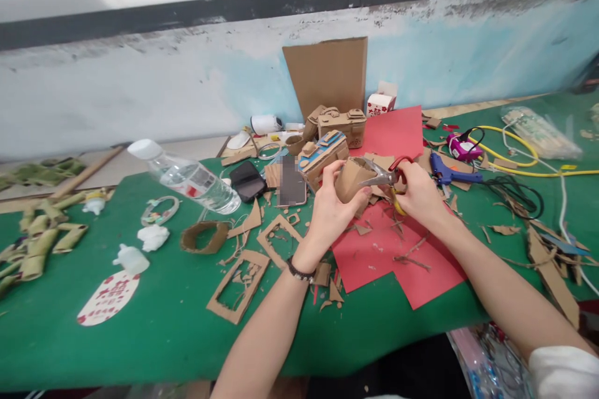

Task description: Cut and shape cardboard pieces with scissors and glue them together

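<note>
My left hand (330, 206) is closed around a bent piece of brown cardboard (352, 179), holding it above the table. In my right hand (416, 190) are scissors (381, 176) with red and yellow handles. Their metal blades lie at the cardboard's upper right edge; whether they are cutting into it I cannot tell. Red paper (369, 255) strewn with cardboard scraps lies beneath both hands. Just behind the left hand sits a boxy cardboard model (324, 156) with blue strips on top.
A plastic water bottle (187, 177), a phone (292, 184) and cardboard frames (238, 287) lie to the left. To the right are a blue glue gun (452, 171), a yellow cable (528, 159) and a bag of sticks (538, 131). A cardboard sheet (330, 75) leans on the wall.
</note>
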`<state>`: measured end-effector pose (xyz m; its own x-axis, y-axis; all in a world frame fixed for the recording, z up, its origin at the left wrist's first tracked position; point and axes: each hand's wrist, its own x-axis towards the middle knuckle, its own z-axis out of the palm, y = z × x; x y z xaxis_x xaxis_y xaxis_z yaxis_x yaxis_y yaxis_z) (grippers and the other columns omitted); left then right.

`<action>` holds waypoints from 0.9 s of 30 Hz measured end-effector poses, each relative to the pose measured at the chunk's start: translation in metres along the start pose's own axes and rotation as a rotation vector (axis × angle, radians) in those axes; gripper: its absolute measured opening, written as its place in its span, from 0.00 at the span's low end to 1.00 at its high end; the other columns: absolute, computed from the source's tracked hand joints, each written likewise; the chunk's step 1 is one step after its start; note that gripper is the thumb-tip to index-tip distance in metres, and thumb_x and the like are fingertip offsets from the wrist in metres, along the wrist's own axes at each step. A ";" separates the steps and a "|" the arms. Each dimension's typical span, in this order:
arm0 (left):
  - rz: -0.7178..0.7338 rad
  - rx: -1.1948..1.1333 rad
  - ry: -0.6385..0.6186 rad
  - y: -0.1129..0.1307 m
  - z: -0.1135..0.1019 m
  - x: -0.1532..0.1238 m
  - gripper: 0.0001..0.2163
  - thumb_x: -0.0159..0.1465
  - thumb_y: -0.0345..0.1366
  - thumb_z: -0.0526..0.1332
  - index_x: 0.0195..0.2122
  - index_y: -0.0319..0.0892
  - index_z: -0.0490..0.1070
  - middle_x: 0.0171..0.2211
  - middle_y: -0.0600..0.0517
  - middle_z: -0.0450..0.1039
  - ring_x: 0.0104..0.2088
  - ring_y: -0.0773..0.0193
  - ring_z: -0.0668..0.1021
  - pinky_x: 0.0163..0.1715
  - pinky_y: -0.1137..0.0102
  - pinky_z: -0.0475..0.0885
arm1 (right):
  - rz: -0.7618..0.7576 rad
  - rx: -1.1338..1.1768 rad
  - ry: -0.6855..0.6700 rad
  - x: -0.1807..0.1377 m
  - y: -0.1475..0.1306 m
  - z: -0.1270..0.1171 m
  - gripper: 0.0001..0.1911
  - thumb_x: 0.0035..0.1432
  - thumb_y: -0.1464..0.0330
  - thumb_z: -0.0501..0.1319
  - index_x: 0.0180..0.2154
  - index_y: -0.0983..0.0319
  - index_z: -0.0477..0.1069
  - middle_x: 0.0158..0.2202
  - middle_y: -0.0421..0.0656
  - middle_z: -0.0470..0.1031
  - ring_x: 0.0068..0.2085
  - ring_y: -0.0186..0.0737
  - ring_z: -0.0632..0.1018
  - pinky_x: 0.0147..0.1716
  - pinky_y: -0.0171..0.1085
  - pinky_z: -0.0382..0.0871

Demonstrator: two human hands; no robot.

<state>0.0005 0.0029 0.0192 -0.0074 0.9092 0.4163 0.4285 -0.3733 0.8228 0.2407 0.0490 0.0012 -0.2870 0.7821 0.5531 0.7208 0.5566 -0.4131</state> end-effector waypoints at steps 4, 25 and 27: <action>0.014 0.029 0.030 0.002 0.004 -0.002 0.34 0.63 0.44 0.77 0.66 0.50 0.63 0.62 0.45 0.78 0.60 0.50 0.84 0.60 0.55 0.81 | -0.021 -0.071 0.010 -0.003 -0.003 -0.002 0.06 0.64 0.70 0.62 0.43 0.58 0.67 0.38 0.47 0.74 0.38 0.49 0.72 0.37 0.42 0.61; 0.067 0.113 0.021 0.002 0.001 0.000 0.29 0.64 0.43 0.75 0.63 0.46 0.68 0.58 0.46 0.80 0.58 0.51 0.84 0.60 0.57 0.80 | 0.021 -0.338 -0.042 -0.014 -0.008 0.014 0.13 0.76 0.57 0.59 0.44 0.61 0.70 0.35 0.51 0.80 0.37 0.51 0.79 0.33 0.42 0.56; 0.056 0.114 0.022 0.001 0.001 0.001 0.29 0.64 0.43 0.75 0.63 0.46 0.68 0.59 0.45 0.80 0.58 0.50 0.84 0.60 0.56 0.80 | 0.050 -0.372 -0.050 -0.015 -0.008 0.015 0.14 0.77 0.56 0.58 0.44 0.61 0.71 0.33 0.50 0.80 0.35 0.50 0.79 0.32 0.42 0.52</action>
<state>0.0020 0.0035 0.0195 0.0001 0.8829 0.4695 0.5284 -0.3987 0.7496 0.2295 0.0371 -0.0140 -0.2694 0.8236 0.4990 0.9121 0.3846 -0.1423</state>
